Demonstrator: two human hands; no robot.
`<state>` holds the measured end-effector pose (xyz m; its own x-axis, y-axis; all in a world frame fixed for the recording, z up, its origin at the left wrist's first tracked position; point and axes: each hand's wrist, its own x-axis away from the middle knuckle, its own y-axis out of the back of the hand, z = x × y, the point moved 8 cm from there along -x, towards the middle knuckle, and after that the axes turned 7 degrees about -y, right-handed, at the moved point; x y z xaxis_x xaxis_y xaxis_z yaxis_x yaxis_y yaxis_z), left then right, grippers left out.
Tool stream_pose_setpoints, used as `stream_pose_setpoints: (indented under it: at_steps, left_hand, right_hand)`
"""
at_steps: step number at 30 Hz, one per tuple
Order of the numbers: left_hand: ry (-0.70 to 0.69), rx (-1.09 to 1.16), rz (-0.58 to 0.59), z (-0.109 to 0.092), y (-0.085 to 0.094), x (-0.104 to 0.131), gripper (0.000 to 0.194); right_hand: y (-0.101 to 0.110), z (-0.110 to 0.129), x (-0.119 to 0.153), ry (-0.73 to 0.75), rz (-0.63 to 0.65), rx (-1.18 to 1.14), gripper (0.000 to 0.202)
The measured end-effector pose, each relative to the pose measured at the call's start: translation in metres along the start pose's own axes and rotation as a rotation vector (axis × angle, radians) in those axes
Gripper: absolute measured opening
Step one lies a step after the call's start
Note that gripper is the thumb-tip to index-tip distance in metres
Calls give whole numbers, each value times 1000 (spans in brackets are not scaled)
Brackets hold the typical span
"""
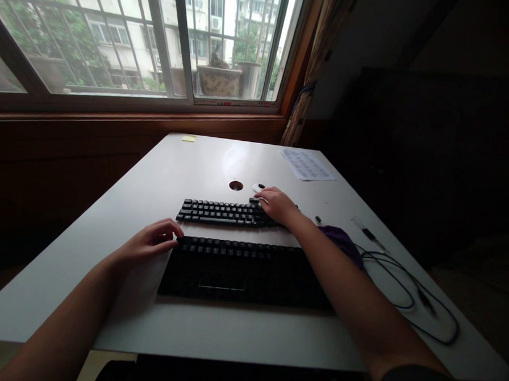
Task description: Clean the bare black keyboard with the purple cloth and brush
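A black keyboard base (pixel 232 280) lies on the white table, with rows of keycaps along its far part and a bare dark near part. Curled at its far left corner, my left hand (pixel 156 239) grips the edge with thumb and fingertips. Beyond it, loose black keycaps (pixel 219 212) stand in several rows. My right hand (pixel 278 205) reaches over the right end of these rows, its fingers pinched on a dark keycap (pixel 253 200). A small white rounded object (pixel 258 187) sits just past those fingers, partly hidden.
A round hole (pixel 236 185) opens in the white table (pixel 139 196). Printed sheets (pixel 309 165) lie at the far right, a yellow note (pixel 189 138) at the far left. Right of my arm are purple cloth (pixel 341 240), a wire tool (pixel 368 234) and a coiled black cable (pixel 452 331).
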<state>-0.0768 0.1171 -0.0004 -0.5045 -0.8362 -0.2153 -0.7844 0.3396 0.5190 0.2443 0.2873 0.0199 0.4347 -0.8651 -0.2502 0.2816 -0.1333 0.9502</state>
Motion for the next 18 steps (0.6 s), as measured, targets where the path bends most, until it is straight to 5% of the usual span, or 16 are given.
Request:
stream_pose_setpoints:
  at_steps: [9, 18]
  left_hand:
    - [-15, -25, 7, 2, 1, 0, 26]
    - [-31, -56, 16, 5, 0, 2, 27]
  right_hand:
    - [-13, -15, -28, -88, 40, 59, 19]
    - [-10, 0, -35, -69, 43, 75, 14]
